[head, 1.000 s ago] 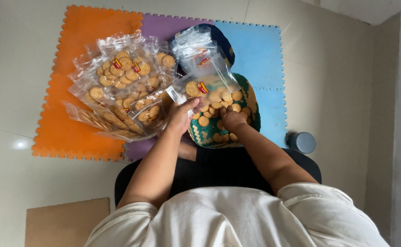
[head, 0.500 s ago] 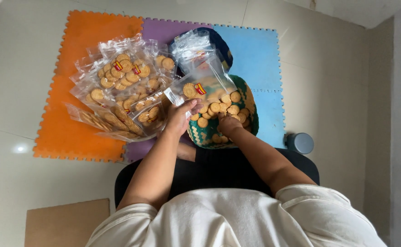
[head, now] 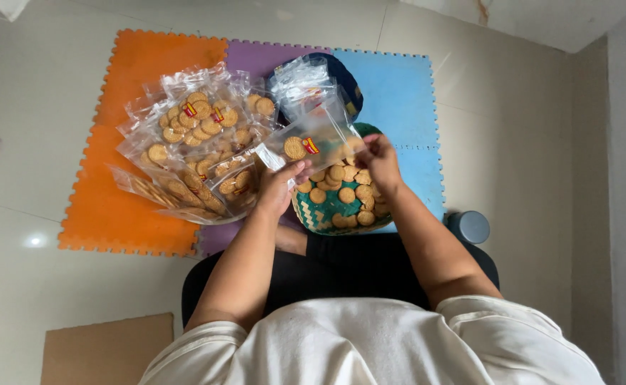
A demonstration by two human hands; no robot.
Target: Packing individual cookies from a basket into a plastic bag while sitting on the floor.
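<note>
My left hand (head: pixel 281 187) holds a clear plastic bag (head: pixel 311 141) by its near corner, with one round biscuit visible inside. My right hand (head: pixel 378 160) is raised at the bag's open right end, fingers pinched on a biscuit at the opening. Below both hands stands a green patterned woven basket (head: pixel 327 214) with several loose round biscuits (head: pixel 345 194) in it.
A heap of filled biscuit bags (head: pixel 195 139) lies to the left on orange (head: pixel 113 192), purple and blue foam mats (head: pixel 405 93). A stack of empty clear bags (head: pixel 302 78) rests on a dark blue basket behind. A grey round object (head: pixel 470 226) sits at right, cardboard (head: pixel 106 349) at lower left.
My right hand has come up out of the basket with a biscuit and moved to the mouth of the bag. My left hand has kept hold of the bag.
</note>
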